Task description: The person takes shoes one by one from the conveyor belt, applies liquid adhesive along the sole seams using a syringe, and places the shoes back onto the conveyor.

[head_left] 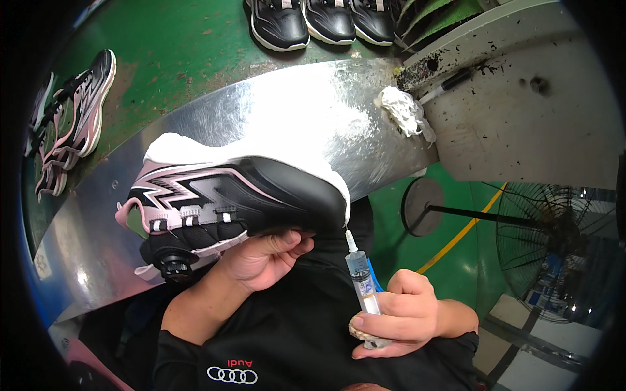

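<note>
A black and pink sneaker (280,189) with a white sole is tilted on its side, sole away from me, over the metal bench. My left hand (264,257) grips it from below, fingers partly hidden behind the upper. A round black dial (176,266) sits by its laces and tongue. In my right hand (411,309) is a clear syringe (360,270), held upright with fingers wrapped around its lower end. The syringe's tip meets the toe end of the shoe, where upper and sole join. Something pale and crumpled (368,335) is under my right fingers.
The shiny metal bench (215,107) curves across the middle. A crumpled white wad (403,111) and a dark-handled tool (450,85) lie at its right end, by a grey machine housing (535,130). More sneakers (280,26) stand at the back and left. A black fan (554,241) is at right.
</note>
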A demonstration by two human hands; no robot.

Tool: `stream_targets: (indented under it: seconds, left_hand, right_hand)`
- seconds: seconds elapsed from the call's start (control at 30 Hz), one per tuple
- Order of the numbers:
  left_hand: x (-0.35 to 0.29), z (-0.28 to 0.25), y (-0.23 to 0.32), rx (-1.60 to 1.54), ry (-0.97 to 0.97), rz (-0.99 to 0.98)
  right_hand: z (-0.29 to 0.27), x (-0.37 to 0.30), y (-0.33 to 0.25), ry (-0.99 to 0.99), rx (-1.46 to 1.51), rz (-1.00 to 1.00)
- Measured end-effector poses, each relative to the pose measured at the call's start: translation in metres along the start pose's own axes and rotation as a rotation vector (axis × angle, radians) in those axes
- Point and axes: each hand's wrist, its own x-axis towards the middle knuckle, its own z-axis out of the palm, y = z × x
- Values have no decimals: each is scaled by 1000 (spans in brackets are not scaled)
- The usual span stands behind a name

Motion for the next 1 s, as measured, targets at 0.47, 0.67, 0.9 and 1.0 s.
stream_targets:
  seconds: [0.47,0.67,0.9,1.0]
  left_hand:
    - [3,18,-1,-83,-96,34]
    - [3,19,3,-87,-122,50]
    - [-12,16,6,-69,-159,-41]
    - [-46,-2,1,-78,-231,-55]
  right_hand:
    - [20,0,11,34,-289,-164]
    - [23,1,12,12,-323,-164]
    - [11,-8,4,218,-347,-200]
    - [15,0,34,126,-370,-43]
